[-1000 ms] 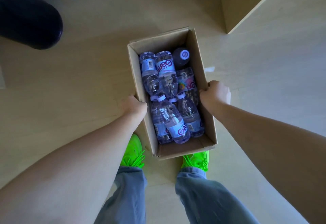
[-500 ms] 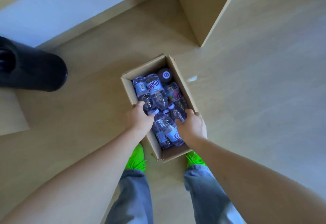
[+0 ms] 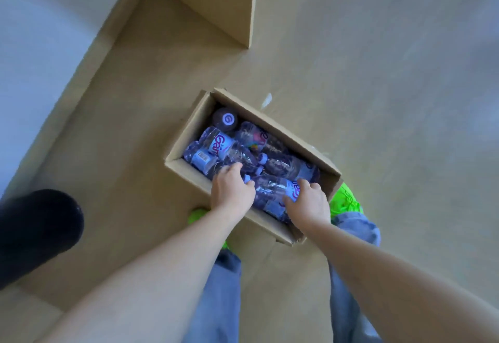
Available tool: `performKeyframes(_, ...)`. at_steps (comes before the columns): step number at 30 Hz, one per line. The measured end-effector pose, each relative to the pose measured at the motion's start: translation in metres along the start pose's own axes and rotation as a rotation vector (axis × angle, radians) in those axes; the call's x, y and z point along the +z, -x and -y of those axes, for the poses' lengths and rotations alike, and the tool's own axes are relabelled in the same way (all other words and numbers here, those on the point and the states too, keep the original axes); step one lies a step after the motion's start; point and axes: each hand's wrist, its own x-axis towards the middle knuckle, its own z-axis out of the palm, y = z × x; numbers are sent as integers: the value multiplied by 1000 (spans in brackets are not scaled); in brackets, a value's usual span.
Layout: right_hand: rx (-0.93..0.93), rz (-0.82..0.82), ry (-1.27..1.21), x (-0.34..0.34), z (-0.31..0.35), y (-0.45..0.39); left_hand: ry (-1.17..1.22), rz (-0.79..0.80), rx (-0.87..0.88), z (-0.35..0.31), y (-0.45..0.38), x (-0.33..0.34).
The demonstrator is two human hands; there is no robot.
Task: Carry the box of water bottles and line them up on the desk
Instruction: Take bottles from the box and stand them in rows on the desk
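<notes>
Reaching into the open rectangular cardboard box on the wooden floor, the left hand and right hand curl their fingers round crinkly clear plastic water bottles lying inside it.

Pale wood floor is seen throughout. A black cylindrical object is seen at lower left, its nature unclear. A wooden panel corner is seen at top. Neon-green shoes and blue jeans are seen below. A small white scrap is noted on the floor.
</notes>
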Motion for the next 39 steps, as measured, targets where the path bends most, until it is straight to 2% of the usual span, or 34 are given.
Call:
performKeyframes(5, 187, -84, -251, 28, 10, 15, -140, 105, 137, 9, -16, 2)
performKeyframes(9, 238, -111, -324, 52, 13, 18, -186, 94, 242, 16, -28, 10)
performKeyframes(14, 124, -196, -132, 75, 11, 4, -399, -1, 472, 36, -51, 10)
performKeyframes(18, 74, -286, -39, 89, 16, -5, -547, -41, 569, 43, -69, 11)
performKeyframes(22, 3, -283, 111, 105, 23, -13, -605, -65, 654, 47, -83, 13)
performKeyframes(30, -20, -348, 147, 112, 27, -29, -847, -30, 673, 46, -113, 18)
performKeyframes(39, -22, -363, 180, 115, 30, -41, -987, -48, 681, 38, -131, 27)
